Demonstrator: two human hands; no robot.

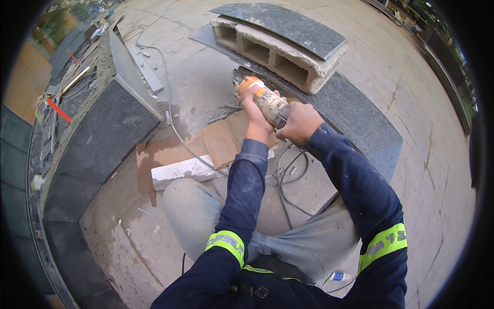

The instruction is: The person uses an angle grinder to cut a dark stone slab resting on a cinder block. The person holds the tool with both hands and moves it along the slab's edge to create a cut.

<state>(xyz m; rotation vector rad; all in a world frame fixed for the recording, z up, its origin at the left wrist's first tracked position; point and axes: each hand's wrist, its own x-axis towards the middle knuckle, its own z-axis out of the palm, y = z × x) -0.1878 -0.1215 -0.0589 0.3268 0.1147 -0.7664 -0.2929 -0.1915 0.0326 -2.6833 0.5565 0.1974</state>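
An angle grinder (266, 101), orange at its head and caked in pale dust, is held in both my hands. My left hand (256, 117) wraps the body just behind the orange head. Farther back, my right hand (301, 122) grips the rear end. The grinder's head lies at the near edge of a dark grey stone slab (363, 116), and whether it touches the stone I cannot tell. On that slab rests a hollow concrete block (275, 56), with another dark slab (288, 26) flat on top of it.
Left stands a low wall faced with dark stone panels (98, 144), debris along its top. A grey cable (172, 123) runs over the concrete floor and coils before me. Brown cardboard (225, 135) and a white-faced strip (180, 172) lie by my knee. A blue-labelled bottle (339, 276) lies beside me.
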